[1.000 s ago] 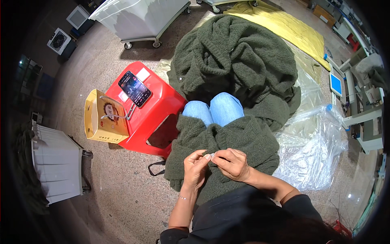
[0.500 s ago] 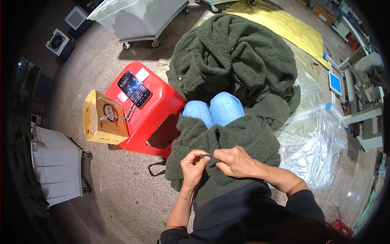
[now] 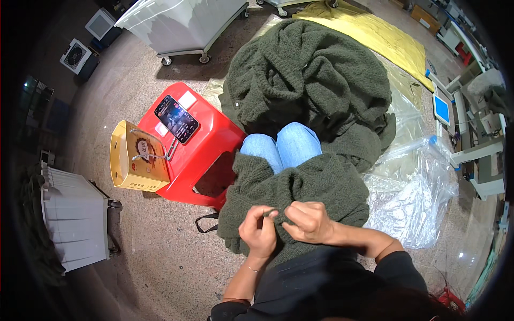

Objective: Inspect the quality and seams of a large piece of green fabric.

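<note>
Dark green knitted fabric (image 3: 332, 184) lies over my lap, with my jeans-clad knees showing beyond it. My left hand (image 3: 259, 231) pinches a small fold of this fabric between thumb and forefinger. Close beside it on the right, my right hand (image 3: 309, 222) is closed, its fingertips turned toward the pinched fold. Whether a small tool or thread sits in the right fingers is too small to tell. A large heap of the same green knit (image 3: 310, 69) spreads out past my knees.
To my left, a red plastic stool (image 3: 214, 131) bears a smartphone (image 3: 177, 119) with a lit screen. A yellow paper bag (image 3: 140, 160) stands against it. Wheeled grey bins (image 3: 184, 27) stand far and left. Clear plastic sheeting (image 3: 412, 198) and machine frames (image 3: 482, 155) are on the right.
My left hand has shifted slightly down and turned, still pinching the fold. My right hand has moved a little and curled more tightly. The stool and heap stay put.
</note>
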`<state>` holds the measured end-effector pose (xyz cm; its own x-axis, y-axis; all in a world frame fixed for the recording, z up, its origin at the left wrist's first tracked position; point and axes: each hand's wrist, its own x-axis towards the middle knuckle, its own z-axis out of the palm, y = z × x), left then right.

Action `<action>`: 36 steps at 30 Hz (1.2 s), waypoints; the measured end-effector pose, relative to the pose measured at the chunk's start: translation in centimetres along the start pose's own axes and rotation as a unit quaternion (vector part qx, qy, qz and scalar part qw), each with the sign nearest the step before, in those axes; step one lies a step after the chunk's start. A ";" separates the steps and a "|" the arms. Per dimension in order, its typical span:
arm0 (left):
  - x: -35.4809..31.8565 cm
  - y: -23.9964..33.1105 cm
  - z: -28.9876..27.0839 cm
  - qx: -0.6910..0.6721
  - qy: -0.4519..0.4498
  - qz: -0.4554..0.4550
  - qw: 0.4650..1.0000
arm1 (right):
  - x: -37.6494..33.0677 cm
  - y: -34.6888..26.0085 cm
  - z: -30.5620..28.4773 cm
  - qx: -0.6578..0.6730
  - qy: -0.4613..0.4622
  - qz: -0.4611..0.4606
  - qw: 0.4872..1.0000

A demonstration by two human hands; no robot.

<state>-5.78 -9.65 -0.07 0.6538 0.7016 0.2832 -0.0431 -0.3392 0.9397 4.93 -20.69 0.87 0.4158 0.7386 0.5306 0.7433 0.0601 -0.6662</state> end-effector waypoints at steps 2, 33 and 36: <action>-0.3 0.2 0.7 0.013 0.046 0.094 0.994 | -0.3 -0.2 0.7 -0.002 -0.001 0.000 1.000; 9.6 2.4 6.0 -0.146 -0.170 -0.151 0.963 | 4.5 7.6 -7.1 0.098 -0.011 0.109 0.989; 10.8 3.1 5.2 -0.047 -0.231 -0.137 0.962 | 6.0 8.4 -8.2 0.143 -0.087 0.094 0.981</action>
<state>5.06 -6.43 4.90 0.9156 0.3953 -0.0736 0.1255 -0.1072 0.9863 18.05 -21.25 2.78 0.4177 0.8563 0.3037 0.4741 0.0797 -0.8769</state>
